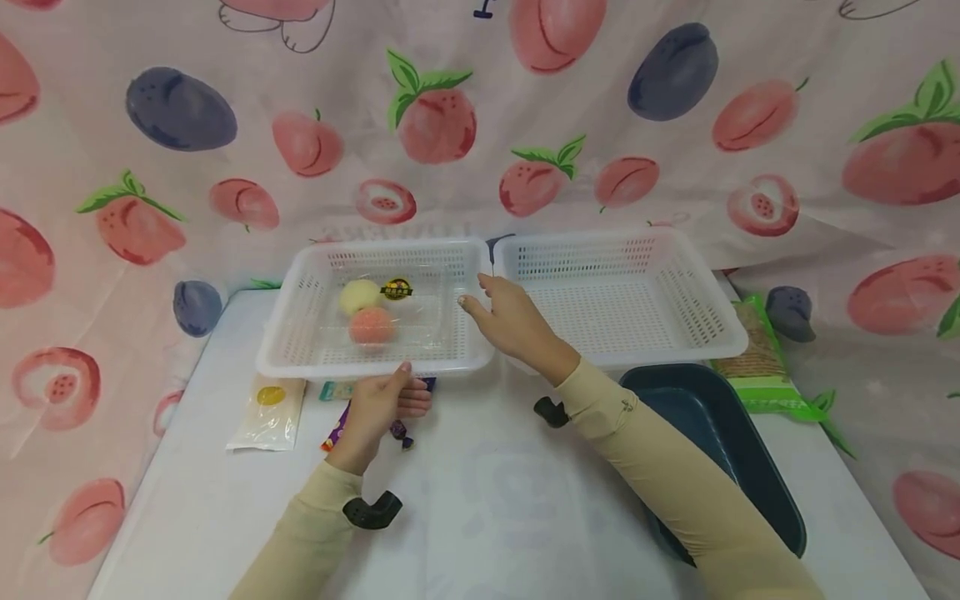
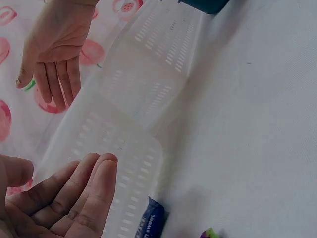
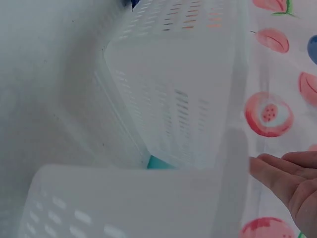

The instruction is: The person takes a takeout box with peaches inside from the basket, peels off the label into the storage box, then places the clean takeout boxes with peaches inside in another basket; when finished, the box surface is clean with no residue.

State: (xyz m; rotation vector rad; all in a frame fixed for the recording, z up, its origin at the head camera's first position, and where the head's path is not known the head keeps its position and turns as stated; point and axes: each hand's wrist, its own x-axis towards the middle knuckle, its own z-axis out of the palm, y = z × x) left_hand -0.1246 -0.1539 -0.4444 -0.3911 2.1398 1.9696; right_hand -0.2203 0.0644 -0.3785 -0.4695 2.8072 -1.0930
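My left hand [image 1: 378,408] is held palm-up at the front rim of the left white perforated basket [image 1: 322,367], fingers straight and thumb raised, holding nothing. Over the spot where the two baskets meet, my right hand [image 1: 513,321] has its fingers extended, also holding nothing. Inside the left basket lies a clear plastic box [image 1: 427,317] with a black and yellow sticker [image 1: 396,289]. A pale yellow ball [image 1: 360,296] and a pink ball [image 1: 371,325] show there too. The right white basket [image 1: 660,350] stands beside it.
In front of the left basket lie a white packet [image 1: 270,417] with a yellow oval, a purple wrapper [image 1: 337,429], a dark wrapped candy [image 1: 401,432] and a blue packet [image 2: 151,220]. At right are a dark teal tray [image 1: 697,417] and a green-edged bag [image 1: 761,358]. A fruit-print cloth hangs behind.
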